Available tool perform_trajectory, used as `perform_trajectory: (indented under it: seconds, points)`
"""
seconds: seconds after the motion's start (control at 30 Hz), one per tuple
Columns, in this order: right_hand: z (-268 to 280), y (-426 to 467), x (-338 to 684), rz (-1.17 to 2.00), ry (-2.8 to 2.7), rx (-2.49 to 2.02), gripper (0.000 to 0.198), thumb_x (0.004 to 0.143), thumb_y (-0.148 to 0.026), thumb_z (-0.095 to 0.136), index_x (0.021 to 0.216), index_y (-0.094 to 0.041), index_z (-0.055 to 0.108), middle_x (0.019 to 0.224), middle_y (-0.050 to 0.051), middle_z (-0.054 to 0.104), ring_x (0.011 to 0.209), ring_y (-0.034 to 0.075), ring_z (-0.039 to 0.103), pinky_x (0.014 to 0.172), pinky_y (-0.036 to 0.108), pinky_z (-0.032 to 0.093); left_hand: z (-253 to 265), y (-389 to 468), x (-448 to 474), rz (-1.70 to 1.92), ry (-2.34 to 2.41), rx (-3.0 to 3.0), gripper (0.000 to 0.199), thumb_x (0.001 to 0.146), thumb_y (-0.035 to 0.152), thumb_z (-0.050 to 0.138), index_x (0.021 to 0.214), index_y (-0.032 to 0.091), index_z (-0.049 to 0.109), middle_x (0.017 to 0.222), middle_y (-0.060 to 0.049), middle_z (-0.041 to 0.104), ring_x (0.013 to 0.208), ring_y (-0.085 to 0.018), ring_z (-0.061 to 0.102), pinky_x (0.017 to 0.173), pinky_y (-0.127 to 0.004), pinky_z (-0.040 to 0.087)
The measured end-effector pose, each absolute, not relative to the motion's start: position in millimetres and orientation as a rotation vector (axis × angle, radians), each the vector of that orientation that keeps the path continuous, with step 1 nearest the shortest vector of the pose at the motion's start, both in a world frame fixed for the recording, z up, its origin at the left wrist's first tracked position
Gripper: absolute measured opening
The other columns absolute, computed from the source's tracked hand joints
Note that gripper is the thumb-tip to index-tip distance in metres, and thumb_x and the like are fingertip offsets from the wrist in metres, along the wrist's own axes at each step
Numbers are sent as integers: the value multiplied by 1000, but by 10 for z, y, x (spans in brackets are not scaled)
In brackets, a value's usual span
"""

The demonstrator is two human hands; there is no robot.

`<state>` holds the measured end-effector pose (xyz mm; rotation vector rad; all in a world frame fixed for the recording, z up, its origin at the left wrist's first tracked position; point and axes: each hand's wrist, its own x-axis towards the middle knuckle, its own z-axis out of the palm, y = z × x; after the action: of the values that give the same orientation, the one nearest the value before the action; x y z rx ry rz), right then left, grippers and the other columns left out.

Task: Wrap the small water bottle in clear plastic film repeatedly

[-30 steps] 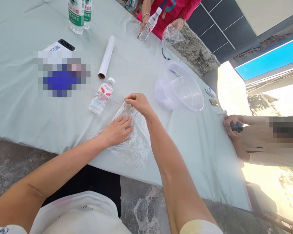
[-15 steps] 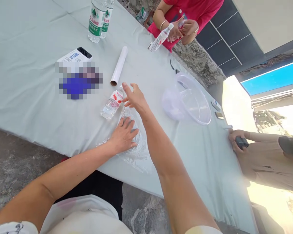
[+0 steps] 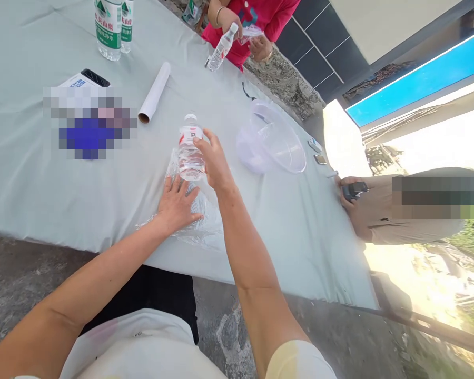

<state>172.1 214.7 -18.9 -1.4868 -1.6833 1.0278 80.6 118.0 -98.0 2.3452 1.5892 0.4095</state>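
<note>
My right hand (image 3: 216, 162) is closed around the side of a clear water bottle (image 3: 190, 164) with a white cap and a red-and-white label. The bottle stands nearly upright over a crumpled sheet of clear plastic film (image 3: 205, 218); I cannot tell whether its base touches the film. My left hand (image 3: 177, 205) lies flat on that film with its fingers spread, just below the bottle. Beyond the bottle, to the left, a white roll with a cardboard core (image 3: 155, 93) rests on the pale tablecloth (image 3: 130, 184).
A clear plastic basin (image 3: 288, 142) sits to the right with a thin translucent bag (image 3: 253, 150) against it. Two large water bottles (image 3: 108, 34) stand at the far left, near a phone (image 3: 95, 78). One person (image 3: 256, 16) works across the table beside another bottle (image 3: 223, 48); someone at right holds a dark device (image 3: 354, 190).
My right hand has taken hold of the bottle, which lay tilted, and brought it upright over the film. My left hand stays spread on the film. The view has shifted to the right.
</note>
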Motion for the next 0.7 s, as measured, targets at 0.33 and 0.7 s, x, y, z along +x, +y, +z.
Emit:
perform_trajectory:
  seconds: [0.33, 0.7]
  points:
    - [-372, 1017, 2706, 747, -1552, -2055, 74, 85, -50, 60, 154, -32, 38, 122, 7, 70, 98, 26, 69, 93, 48, 54, -979, 1189, 818, 333, 1612, 2348, 78, 87, 66, 58, 151, 22, 48, 165, -16, 30, 156, -41, 15, 124, -62, 5]
    - [-440, 1006, 2596, 643, -1608, -2169, 73, 90, -62, 51, 155, -32, 36, 131, 13, 64, 110, 30, 65, 92, 46, 50, -1003, 1188, 815, 397, 1667, 2437, 73, 87, 63, 59, 148, 22, 52, 161, -17, 38, 153, -42, 25, 122, -64, 16]
